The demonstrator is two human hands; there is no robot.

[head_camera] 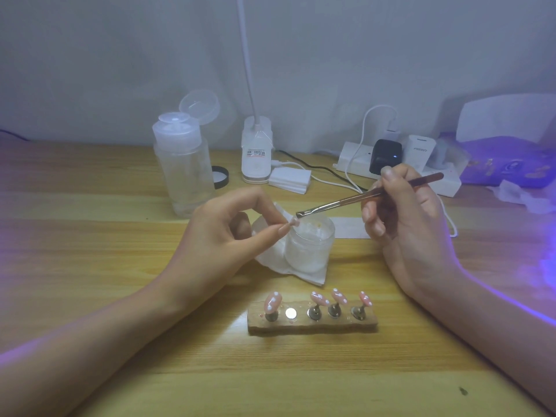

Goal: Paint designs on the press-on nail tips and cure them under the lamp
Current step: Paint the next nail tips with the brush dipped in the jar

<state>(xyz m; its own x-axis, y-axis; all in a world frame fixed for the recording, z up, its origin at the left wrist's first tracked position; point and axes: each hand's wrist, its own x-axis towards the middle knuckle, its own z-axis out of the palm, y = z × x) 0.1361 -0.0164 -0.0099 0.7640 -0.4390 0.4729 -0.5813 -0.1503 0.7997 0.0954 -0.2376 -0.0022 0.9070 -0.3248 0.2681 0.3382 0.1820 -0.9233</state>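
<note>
Nail tip (294,223) pinched in left hand (224,233), right hand (406,218) gripping brush (361,197), bristles just beside it

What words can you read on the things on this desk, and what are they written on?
"PISEN": on the white charger plugged into the power strip.
Sticker on the desk lamp base: its print is too small and blurred to read.
No other text shows.
</note>
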